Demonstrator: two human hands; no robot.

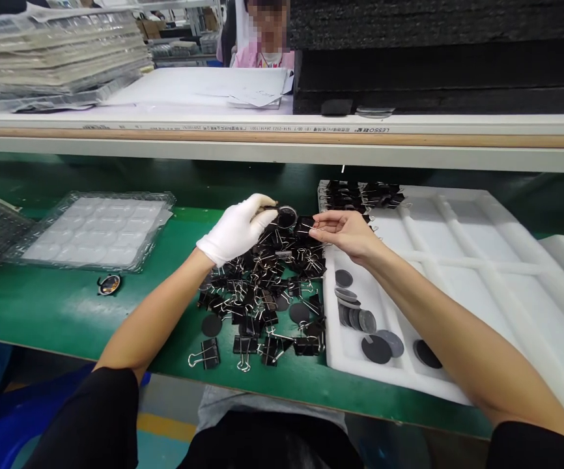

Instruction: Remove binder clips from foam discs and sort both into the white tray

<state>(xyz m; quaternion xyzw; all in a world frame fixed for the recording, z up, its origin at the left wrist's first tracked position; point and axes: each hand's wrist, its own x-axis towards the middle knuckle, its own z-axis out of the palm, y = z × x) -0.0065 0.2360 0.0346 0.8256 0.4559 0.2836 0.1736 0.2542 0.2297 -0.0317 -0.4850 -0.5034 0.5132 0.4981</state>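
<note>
A white glove (236, 231) covers the left hand; the round piece (287, 217) beside it is black with a silvery rim. The binder clips (245, 344) are plain black with silver handles, the discs (211, 325) black or grey, the tabletop (57, 299) deep green. At right the compartment tray (467, 221) is white; at left a whitish sheet (94, 231) repeats rows of pale rounds. Far off, a brown stripe (262, 138) crosses the white shelf edge (165, 150), and a person's sleeve (244, 60) is pink
</note>
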